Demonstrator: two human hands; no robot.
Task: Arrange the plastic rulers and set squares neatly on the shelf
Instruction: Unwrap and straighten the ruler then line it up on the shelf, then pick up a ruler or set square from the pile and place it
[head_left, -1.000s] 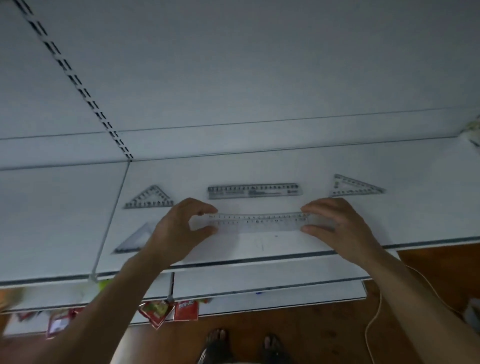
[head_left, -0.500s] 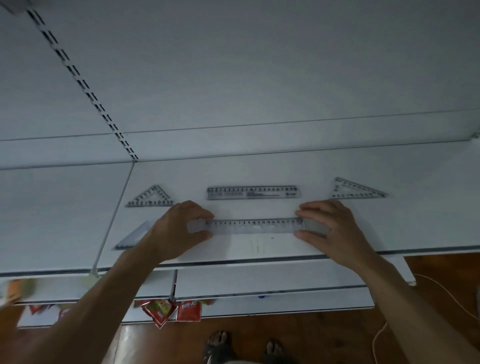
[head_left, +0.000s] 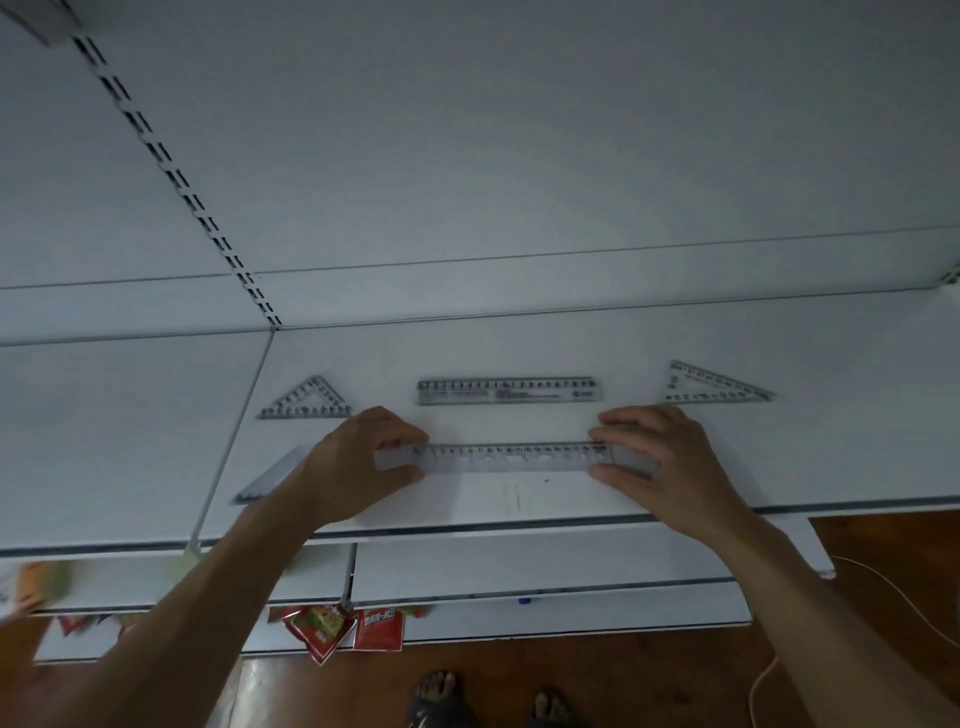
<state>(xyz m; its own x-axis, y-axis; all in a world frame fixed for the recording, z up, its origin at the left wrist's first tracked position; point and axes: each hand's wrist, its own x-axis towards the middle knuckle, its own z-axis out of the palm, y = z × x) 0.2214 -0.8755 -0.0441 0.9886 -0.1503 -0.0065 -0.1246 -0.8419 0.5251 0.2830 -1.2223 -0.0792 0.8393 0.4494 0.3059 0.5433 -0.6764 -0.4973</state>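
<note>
A clear plastic ruler (head_left: 511, 457) lies flat across the front of the white shelf (head_left: 519, 504). My left hand (head_left: 353, 462) pinches its left end and my right hand (head_left: 660, 457) pinches its right end. Behind it a second clear ruler (head_left: 510, 391) lies parallel. A set square (head_left: 306, 401) rests at the back left and another set square (head_left: 714, 384) at the back right. A third set square (head_left: 267, 475) lies at the front left, partly hidden by my left wrist.
A slotted upright (head_left: 171, 171) runs up the back panel. Lower shelves (head_left: 545, 571) stick out below, with red snack packets (head_left: 337, 629) hanging at their edge. A white cable (head_left: 904, 608) crosses the wooden floor at the right. Feet in sandals (head_left: 483, 699) show at the bottom.
The ruler between my hands has come slightly nearer the shelf's front and lies level. My fingers have closed more over its ends.
</note>
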